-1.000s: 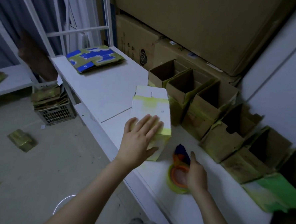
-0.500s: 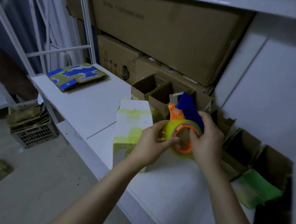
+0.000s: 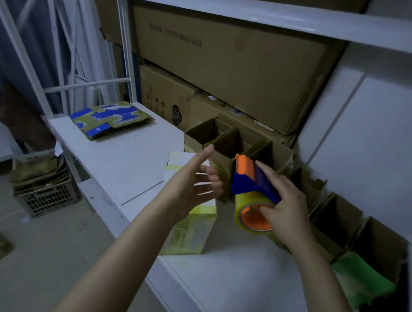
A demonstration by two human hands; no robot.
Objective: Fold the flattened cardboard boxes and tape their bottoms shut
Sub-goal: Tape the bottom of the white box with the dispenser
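Two bare forearms are extended from the lower edge of the view over the front of a white table [image 3: 229, 277]. The left hand [image 3: 193, 188] is held up with the thumb raised and the fingers straight and spread. Nothing is held in it, and its fingers are blurred. Just behind and below it, a folded box [image 3: 188, 232], white with yellow-green patches, is stood upright near the table's front edge; whether it is touched by the hand cannot be told. To its right, the tape dispenser [image 3: 249, 182], blue and orange with a yellowish roll on an orange core, is gripped by the right hand [image 3: 286, 209]. The thumb is set at the core, the fingers are wrapped over the blue body, and the index finger is laid along its top. The dispenser is tilted with its orange end upward. Behind both hands, a row of open boxes [image 3: 216, 134] is lined along the back of the table, running to the right. Farther left, a stack of flattened boxes [image 3: 110, 118], blue and green, is laid flat at the table's far end. Large cartons [image 3: 229, 68] are stacked at the back under a white shelf [image 3: 257, 14]
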